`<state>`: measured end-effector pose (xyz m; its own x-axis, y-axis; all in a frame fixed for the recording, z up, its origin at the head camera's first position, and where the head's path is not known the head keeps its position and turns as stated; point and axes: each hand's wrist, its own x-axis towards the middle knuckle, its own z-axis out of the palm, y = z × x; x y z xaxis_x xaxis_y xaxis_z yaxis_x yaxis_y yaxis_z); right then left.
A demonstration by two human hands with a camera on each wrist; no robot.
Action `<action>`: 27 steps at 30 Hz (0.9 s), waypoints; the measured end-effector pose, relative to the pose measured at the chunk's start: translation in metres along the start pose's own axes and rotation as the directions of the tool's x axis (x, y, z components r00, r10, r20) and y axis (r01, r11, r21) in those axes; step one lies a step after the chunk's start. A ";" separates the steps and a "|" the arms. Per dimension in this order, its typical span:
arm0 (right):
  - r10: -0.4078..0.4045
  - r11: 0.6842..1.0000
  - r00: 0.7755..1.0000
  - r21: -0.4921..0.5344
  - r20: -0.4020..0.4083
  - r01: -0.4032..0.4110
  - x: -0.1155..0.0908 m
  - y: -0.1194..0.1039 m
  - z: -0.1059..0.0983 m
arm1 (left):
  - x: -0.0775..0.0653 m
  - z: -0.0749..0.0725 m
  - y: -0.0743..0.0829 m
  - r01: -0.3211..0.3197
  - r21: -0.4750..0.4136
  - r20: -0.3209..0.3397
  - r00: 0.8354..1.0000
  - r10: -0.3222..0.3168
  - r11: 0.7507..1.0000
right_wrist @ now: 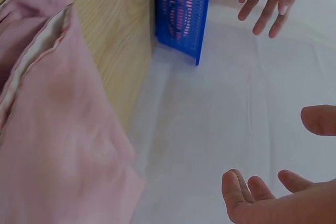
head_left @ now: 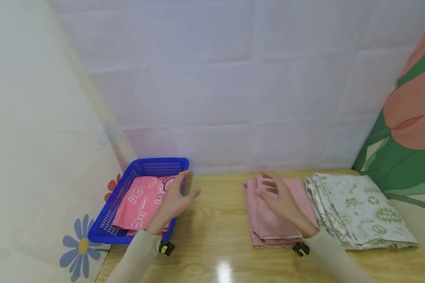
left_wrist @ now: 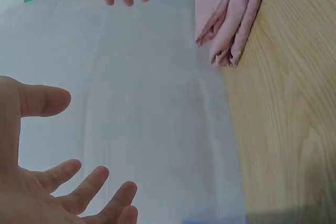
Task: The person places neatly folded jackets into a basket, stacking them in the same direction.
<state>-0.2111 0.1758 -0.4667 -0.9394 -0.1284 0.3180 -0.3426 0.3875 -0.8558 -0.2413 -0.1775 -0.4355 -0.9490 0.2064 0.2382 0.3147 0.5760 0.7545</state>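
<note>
In the head view my left hand point(head_left: 175, 200) hovers by the right side of a blue plastic basket point(head_left: 104, 232), thumb and fingers spread, holding nothing. Inside the basket lies a folded pink cloth point(head_left: 136, 200) with white printed figures. My right hand point(head_left: 279, 198) is held over a folded plain pink cloth point(head_left: 301, 192), its fingers spread and nothing in them. In the right wrist view, that pink cloth point(right_wrist: 68, 119) shows pale inner layers along its edge. The left wrist view shows my left hand point(left_wrist: 31, 166) with thumb and fingers well apart.
A folded white cloth with green print point(head_left: 364, 212) lies right of the plain pink one. Everything stands on a wooden table point(head_left: 216, 228). Behind it hangs a white sheet point(head_left: 216, 98); flower-patterned panels point(head_left: 411, 118) flank both sides.
</note>
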 end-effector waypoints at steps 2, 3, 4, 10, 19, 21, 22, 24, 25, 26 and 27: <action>0.003 1.000 1.000 -0.011 -0.015 -0.003 -0.003 0.004 -0.005 | 0.002 0.006 0.005 -0.008 -0.016 0.002 1.000 0.008 1.000; 0.003 1.000 1.000 -0.017 -0.022 -0.004 -0.005 0.005 -0.008 | 0.003 0.009 0.007 -0.011 -0.036 0.002 1.000 0.011 0.999; 0.006 1.000 1.000 -0.024 -0.028 -0.007 -0.006 0.008 -0.010 | 0.004 0.012 0.008 -0.009 -0.051 0.001 1.000 0.009 0.999; 0.008 0.999 0.998 -0.053 -0.062 -0.012 -0.012 0.016 -0.023 | 0.007 0.029 0.014 0.018 -0.140 -0.007 1.000 -0.019 0.990; 0.039 0.996 0.995 -0.075 -0.093 -0.046 -0.023 0.025 -0.042 | 0.007 0.054 0.012 -0.011 -0.182 0.011 1.000 0.013 0.983; 0.047 0.995 0.993 -0.087 -0.104 -0.056 -0.026 0.026 -0.046 | 0.007 0.059 0.012 -0.022 -0.176 0.012 1.000 0.025 0.984; 0.050 0.994 0.993 -0.089 -0.110 -0.060 -0.028 0.027 -0.048 | 0.007 0.061 0.013 -0.025 -0.176 0.013 1.000 0.027 0.984; 0.054 0.993 0.991 -0.093 -0.122 -0.066 -0.030 0.028 -0.051 | 0.007 0.064 0.015 -0.027 -0.172 0.016 0.999 0.030 0.985; 0.057 0.993 0.990 -0.098 -0.130 -0.070 -0.031 0.028 -0.053 | 0.007 0.065 0.015 -0.027 -0.171 0.021 0.999 0.031 0.985; 0.059 0.992 0.989 -0.104 -0.138 -0.074 -0.032 0.029 -0.055 | 0.008 0.066 0.016 -0.026 -0.170 0.026 0.999 0.031 0.985; 0.060 0.991 0.988 -0.107 -0.144 -0.076 -0.033 0.030 -0.057 | 0.008 0.067 0.017 -0.025 -0.172 0.031 0.999 0.031 0.985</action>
<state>-0.1900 0.2433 -0.4794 -0.9466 0.0280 0.3211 -0.2666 0.4916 -0.8290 -0.2421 -0.1128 -0.4619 -0.9379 0.2484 0.2421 0.3303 0.4258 0.8424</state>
